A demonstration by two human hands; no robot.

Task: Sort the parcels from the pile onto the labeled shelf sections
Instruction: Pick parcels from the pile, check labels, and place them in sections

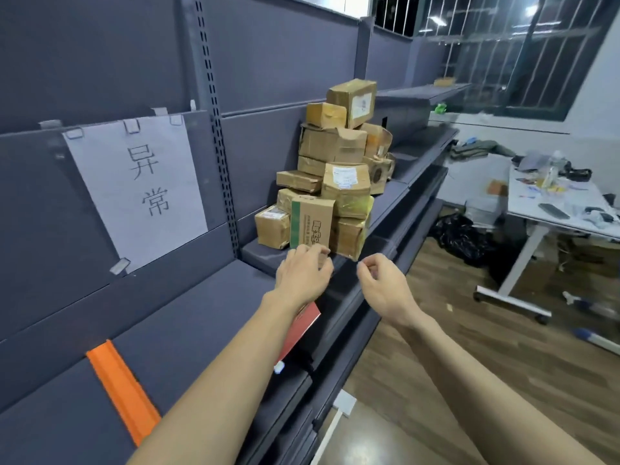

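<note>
Parcels (335,169) sit piled on the dark shelf (188,303) right of the paper label (137,189), the left hand (303,273) curling onto the green-striped carton (312,226) nearest the edge, seemingly to lift it, the right hand (382,283) loosely curled, empty.

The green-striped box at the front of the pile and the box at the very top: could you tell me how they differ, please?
The green-striped box stands upright on the shelf with printed lettering; the top box sits tilted on the pile, plain apart from a white label. The left hand touches the green-striped box; nothing touches the top box. Both are brown cardboard.
</note>
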